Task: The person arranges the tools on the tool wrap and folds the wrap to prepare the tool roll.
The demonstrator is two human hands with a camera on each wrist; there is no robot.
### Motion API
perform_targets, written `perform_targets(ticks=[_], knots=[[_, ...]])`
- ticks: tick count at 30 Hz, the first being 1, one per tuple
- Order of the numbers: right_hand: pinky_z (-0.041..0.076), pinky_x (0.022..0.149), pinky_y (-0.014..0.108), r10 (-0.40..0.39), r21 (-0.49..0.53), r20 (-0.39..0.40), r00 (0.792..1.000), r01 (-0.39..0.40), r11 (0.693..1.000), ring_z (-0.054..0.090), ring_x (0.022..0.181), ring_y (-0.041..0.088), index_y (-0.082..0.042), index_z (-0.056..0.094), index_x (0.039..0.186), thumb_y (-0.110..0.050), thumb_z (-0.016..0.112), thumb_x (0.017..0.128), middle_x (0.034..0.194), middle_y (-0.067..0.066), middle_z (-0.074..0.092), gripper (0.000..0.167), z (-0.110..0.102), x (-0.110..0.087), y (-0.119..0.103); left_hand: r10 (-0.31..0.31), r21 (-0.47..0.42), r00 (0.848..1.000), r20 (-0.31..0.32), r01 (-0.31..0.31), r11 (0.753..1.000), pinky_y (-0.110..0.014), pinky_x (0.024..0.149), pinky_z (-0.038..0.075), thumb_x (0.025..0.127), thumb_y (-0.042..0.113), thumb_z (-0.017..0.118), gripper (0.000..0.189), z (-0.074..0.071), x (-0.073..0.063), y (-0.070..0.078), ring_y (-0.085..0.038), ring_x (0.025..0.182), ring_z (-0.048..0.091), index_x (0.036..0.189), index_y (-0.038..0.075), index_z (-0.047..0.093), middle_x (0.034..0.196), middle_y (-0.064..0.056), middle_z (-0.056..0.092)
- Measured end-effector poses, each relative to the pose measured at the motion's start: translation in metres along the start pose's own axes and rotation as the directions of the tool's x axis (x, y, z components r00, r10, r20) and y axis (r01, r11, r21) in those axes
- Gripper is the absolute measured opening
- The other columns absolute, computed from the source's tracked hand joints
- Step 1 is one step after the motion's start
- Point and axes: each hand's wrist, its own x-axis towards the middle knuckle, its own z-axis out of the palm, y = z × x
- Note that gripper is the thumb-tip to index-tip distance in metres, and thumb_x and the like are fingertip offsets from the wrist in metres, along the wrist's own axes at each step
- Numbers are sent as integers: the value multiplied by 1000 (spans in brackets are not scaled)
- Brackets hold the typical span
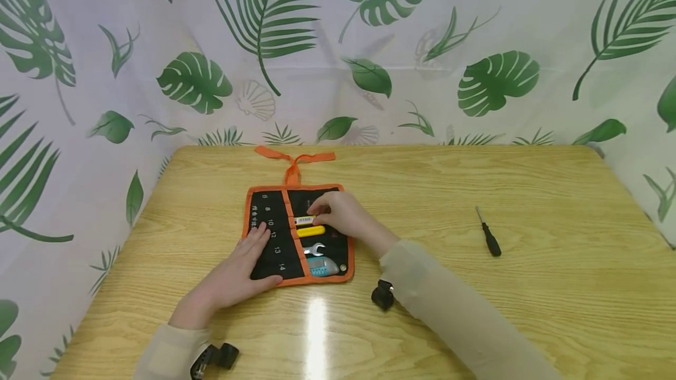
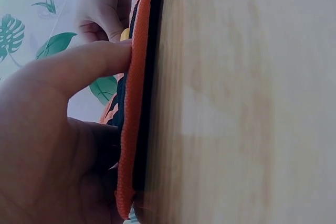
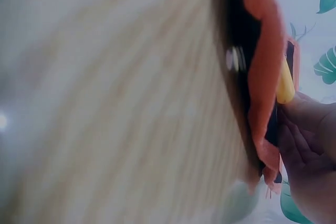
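A black tool roll (image 1: 271,251) with orange edging lies unfolded on the table. My left hand (image 1: 232,277) rests on its left panel, fingers spread over the printed numbers; in the left wrist view, the thumb (image 2: 100,61) lies on the orange edge. Over the right panel, my right hand (image 1: 338,213) pinches the end of a slim tool with a barcode label (image 1: 304,220), its kind unclear. Just below it, a yellow handle (image 1: 310,231) sticks out of a pocket. An open-end wrench (image 1: 315,249) and a teal and grey utility knife (image 1: 323,266) sit in lower pockets.
A black-handled screwdriver (image 1: 491,239) lies on the wooden table (image 1: 422,192), to the right. Orange tie straps (image 1: 293,166) extend from the roll's far edge. A leaf-patterned cloth (image 1: 412,92) stands behind the table and along its sides.
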Motion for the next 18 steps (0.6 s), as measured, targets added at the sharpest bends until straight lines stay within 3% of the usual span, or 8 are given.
perform_targets(ticks=[4,11,18], knots=[[50,61,19,9,17,-5,1000,-9,1000,60,71,9,-9,75,99,-13,73,85,94,0,70,15,2,1,0,0,-5,1000,2,0,1000,-48,114,13,86,61,59,98,-1,0,0,-28,145,5,153,4,16,160,-8,5],[51,78,24,4,14,-16,1000,-4,1000,63,85,10,-10,76,99,-14,74,84,95,-1,71,16,3,2,-3,-9,1,1000,9,9,1000,-47,114,13,85,60,60,98,-2,-1,0,-26,145,4,153,6,15,160,-6,3],[51,77,24,-1,38,0,1000,1,999,64,86,11,-9,76,99,-13,73,85,93,-1,72,15,6,5,-10,-2,-3,1000,11,2,1000,-47,114,13,85,61,60,98,-3,0,0,-25,145,3,154,7,14,160,-4,2]])
